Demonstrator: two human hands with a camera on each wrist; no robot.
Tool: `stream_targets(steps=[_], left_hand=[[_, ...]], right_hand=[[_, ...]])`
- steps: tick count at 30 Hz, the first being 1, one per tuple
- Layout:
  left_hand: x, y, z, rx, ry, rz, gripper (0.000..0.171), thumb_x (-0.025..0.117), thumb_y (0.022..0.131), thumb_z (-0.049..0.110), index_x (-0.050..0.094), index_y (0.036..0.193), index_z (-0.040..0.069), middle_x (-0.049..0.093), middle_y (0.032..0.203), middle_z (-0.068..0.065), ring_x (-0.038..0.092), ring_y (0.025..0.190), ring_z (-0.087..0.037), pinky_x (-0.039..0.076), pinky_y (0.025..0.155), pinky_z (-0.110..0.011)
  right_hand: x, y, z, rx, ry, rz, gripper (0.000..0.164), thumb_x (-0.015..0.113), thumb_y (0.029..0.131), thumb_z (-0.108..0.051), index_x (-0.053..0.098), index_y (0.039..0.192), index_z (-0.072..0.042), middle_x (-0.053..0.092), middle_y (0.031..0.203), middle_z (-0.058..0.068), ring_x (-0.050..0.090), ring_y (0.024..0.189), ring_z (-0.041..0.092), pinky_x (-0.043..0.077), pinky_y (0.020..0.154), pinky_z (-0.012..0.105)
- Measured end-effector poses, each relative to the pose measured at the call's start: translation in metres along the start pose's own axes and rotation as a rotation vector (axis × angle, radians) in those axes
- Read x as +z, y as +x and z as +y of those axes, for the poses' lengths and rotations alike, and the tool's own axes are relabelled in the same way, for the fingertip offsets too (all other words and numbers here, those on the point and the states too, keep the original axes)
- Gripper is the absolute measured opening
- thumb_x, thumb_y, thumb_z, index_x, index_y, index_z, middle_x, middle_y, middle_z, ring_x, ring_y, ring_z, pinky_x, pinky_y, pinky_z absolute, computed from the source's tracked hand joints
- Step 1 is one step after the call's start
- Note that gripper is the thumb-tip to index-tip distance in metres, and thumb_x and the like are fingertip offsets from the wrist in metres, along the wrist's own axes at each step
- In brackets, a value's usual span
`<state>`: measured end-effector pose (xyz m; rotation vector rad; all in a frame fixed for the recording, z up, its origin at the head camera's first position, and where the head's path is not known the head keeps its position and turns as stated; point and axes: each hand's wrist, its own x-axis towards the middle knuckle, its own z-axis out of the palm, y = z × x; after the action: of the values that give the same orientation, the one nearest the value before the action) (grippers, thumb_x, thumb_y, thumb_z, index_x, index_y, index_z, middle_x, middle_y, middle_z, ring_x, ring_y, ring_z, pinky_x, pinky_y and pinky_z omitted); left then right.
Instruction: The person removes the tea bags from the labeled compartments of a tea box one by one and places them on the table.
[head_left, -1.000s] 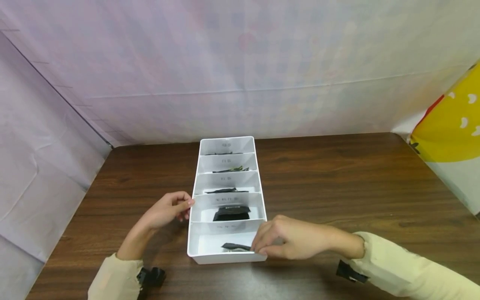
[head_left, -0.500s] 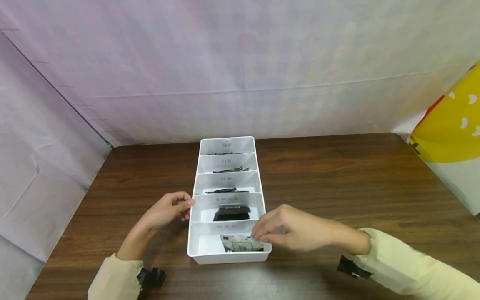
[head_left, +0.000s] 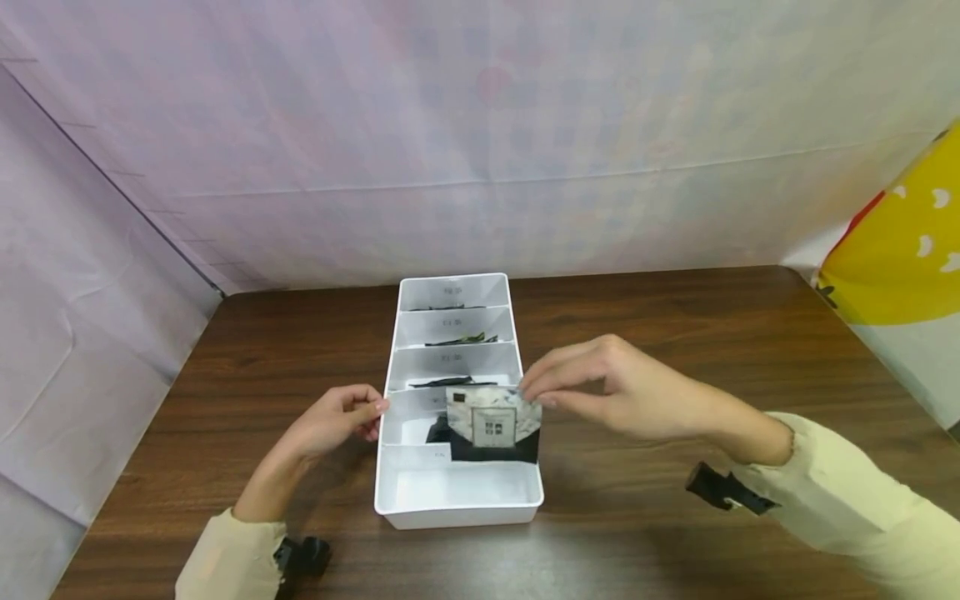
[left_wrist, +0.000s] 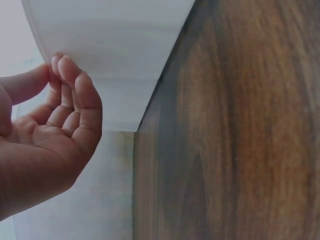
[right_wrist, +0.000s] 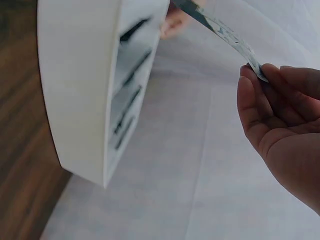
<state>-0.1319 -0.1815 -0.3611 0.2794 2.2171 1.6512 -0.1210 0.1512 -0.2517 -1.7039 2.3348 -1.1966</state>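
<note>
My right hand (head_left: 607, 387) pinches a small flat sachet (head_left: 493, 423) by its upper right corner between thumb and fingers. The sachet has a pale marbled print, a framed label and a black lower band. It hangs upright above the white divided box (head_left: 459, 518), overlapping the two nearest compartments in the head view. Seen from the right wrist, the sachet (right_wrist: 232, 37) is nearly edge-on and slightly bowed. My left hand (head_left: 341, 421) pinches the box's left rim, thumb on top and fingertips against the outer wall (left_wrist: 120, 45).
Dark packets (head_left: 453, 381) lie in the farther compartments, and black ones (head_left: 437, 430) sit partly behind the sachet. Faint printed labels mark the dividers. The box stands on a brown wood table (head_left: 675, 333). A pale cloth (head_left: 480, 150) hangs behind, with a yellow patterned cloth (head_left: 896, 267) at right.
My right hand has lifted the sachet out of the nearest compartment, up and away from me, its printed face now showing. The left hand and the box have stayed put.
</note>
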Motion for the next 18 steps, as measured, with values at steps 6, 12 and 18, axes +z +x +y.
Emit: stream_targets(steps=[6,12,18], left_hand=[[0.0,0.0,-0.001,0.003,0.002,0.0,0.019,0.048,0.093,0.004,0.051,0.088,-0.014,0.052,0.068,-0.004,0.052,0.063,-0.014,0.048,0.062,-0.031],[0.001,0.001,-0.002,-0.013,0.008,0.01,0.017,0.048,0.093,0.004,0.051,0.087,-0.012,0.052,0.068,-0.005,0.052,0.063,-0.015,0.048,0.062,-0.032],[0.001,0.001,-0.002,-0.012,0.009,0.011,0.017,0.047,0.093,0.003,0.051,0.087,-0.012,0.052,0.068,-0.005,0.053,0.063,-0.015,0.048,0.062,-0.032]], right_hand=[[-0.028,0.001,0.006,0.095,-0.092,0.084,0.022,0.059,0.081,0.01,0.069,0.095,-0.004,0.066,0.101,0.002,0.061,0.094,0.014,0.048,0.078,0.024],[-0.046,-0.003,0.022,0.22,-0.156,0.147,0.019,0.058,0.084,0.006,0.07,0.094,-0.005,0.067,0.098,-0.001,0.06,0.092,0.009,0.047,0.075,0.019],[-0.059,-0.008,0.041,0.371,-0.149,0.164,0.016,0.057,0.088,-0.002,0.07,0.096,-0.006,0.067,0.099,0.004,0.061,0.087,0.009,0.047,0.069,0.018]])
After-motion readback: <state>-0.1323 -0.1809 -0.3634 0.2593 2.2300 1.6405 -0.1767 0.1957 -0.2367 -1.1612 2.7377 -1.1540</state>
